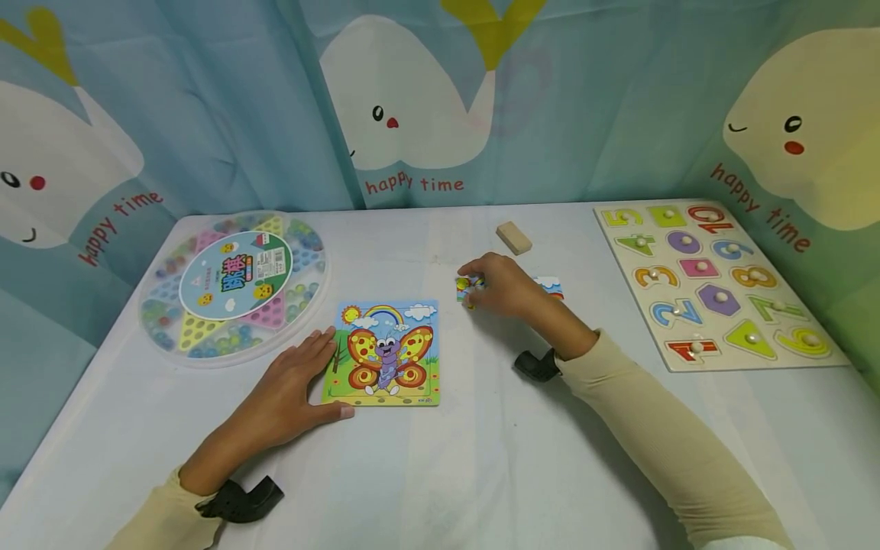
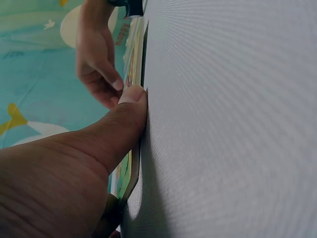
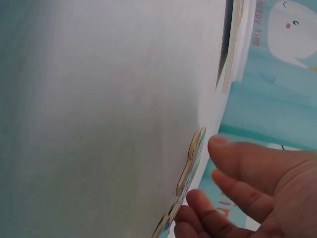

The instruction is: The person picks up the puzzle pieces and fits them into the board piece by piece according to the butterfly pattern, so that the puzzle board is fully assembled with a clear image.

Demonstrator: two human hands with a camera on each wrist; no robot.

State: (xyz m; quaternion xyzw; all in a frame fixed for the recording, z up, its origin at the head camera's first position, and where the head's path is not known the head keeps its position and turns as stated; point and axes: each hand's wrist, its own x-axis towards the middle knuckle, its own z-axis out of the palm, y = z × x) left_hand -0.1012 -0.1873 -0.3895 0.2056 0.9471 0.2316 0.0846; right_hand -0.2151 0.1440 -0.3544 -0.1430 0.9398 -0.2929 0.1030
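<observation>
A square butterfly picture puzzle (image 1: 386, 355) lies flat on the table. My left hand (image 1: 289, 389) rests at its left side, fingertips by the left edge and thumb at the lower left corner; in the left wrist view the thumb (image 2: 116, 129) touches the board's edge. My right hand (image 1: 505, 286) is right of the board, over small picture pieces (image 1: 461, 289), its fingers bent and spread. In the right wrist view the pieces (image 3: 185, 173) lie on the table beside the fingers, with a gap to the thumb. The hand partly hides them in the head view.
A round marble game (image 1: 237, 286) lies at the back left. A wooden block (image 1: 513, 237) is behind my right hand. A number-and-shape board (image 1: 718, 286) covers the right side. A curtain with whales (image 1: 412, 92) hangs at the table's back edge.
</observation>
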